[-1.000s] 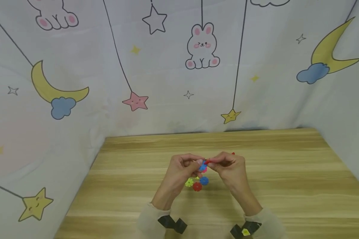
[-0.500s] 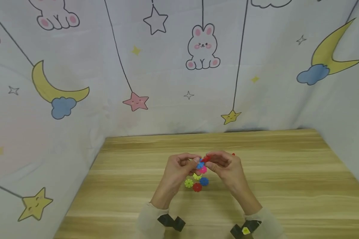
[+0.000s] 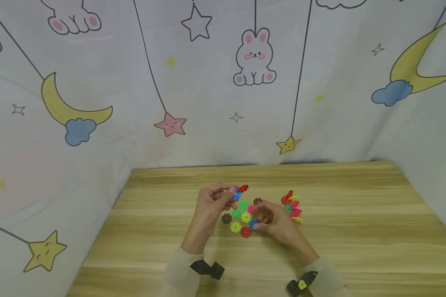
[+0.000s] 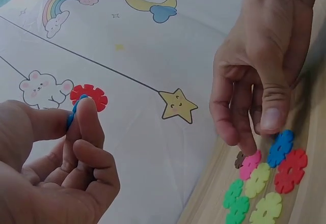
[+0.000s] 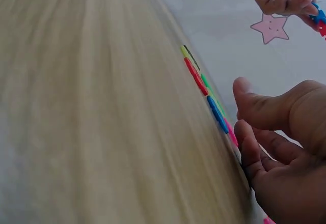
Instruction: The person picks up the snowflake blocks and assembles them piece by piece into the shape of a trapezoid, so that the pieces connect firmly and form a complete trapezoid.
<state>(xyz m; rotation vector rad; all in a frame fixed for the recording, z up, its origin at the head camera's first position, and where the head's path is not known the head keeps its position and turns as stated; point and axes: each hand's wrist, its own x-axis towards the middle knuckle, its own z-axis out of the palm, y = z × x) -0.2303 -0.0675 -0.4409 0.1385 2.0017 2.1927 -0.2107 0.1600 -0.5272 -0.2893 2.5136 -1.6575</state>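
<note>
My left hand [image 3: 212, 208] pinches a blue notched plastic disc [image 3: 236, 196] between thumb and index finger, above the table. A red notched disc [image 3: 243, 188] is joined to its edge; the left wrist view shows the red disc [image 4: 94, 98] beyond the fingertips. My right hand [image 3: 276, 222] hovers low over the loose discs, fingers loosely bent and holding nothing. Nearest to it are a blue disc [image 4: 280, 148] and a pink disc [image 4: 250, 164]. A red disc [image 3: 246, 232] and a yellow-green disc [image 3: 246, 217] lie beside them.
Green discs [image 3: 236, 213], another yellow-green disc [image 3: 236, 227] and brown discs [image 3: 226, 218] lie flat on the wooden table [image 3: 156, 231]. To the right sits a cluster of joined discs [image 3: 291, 207] in several colours. A printed curtain [image 3: 208, 90] hangs behind the table.
Both hands were together at the blue and red discs. My right hand has let go of the red disc and moved down toward the loose discs; my left has carried the joined pair leftward and up.
</note>
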